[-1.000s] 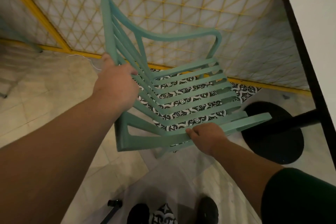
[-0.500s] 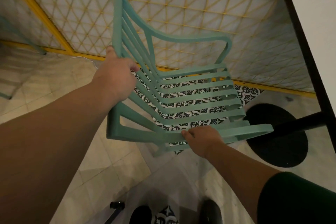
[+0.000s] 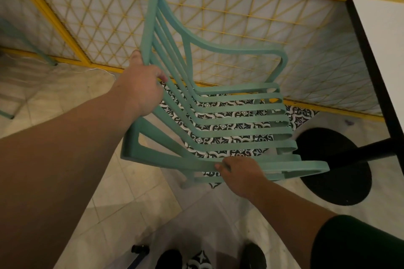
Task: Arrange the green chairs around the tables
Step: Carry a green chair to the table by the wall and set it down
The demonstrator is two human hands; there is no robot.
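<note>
I hold the green chair [image 3: 218, 120] tilted above the floor, left hand [image 3: 142, 89] in a closed grip on its backrest edge, right hand [image 3: 240, 172] on its near armrest, the desk [image 3: 384, 54] edge just right.

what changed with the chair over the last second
The green chair swung more upright and shifted slightly toward the table, its backrest top rising in view. Nothing was let go: the left hand still grips the backrest, the right hand the near armrest. The table's black base stayed put.
</note>
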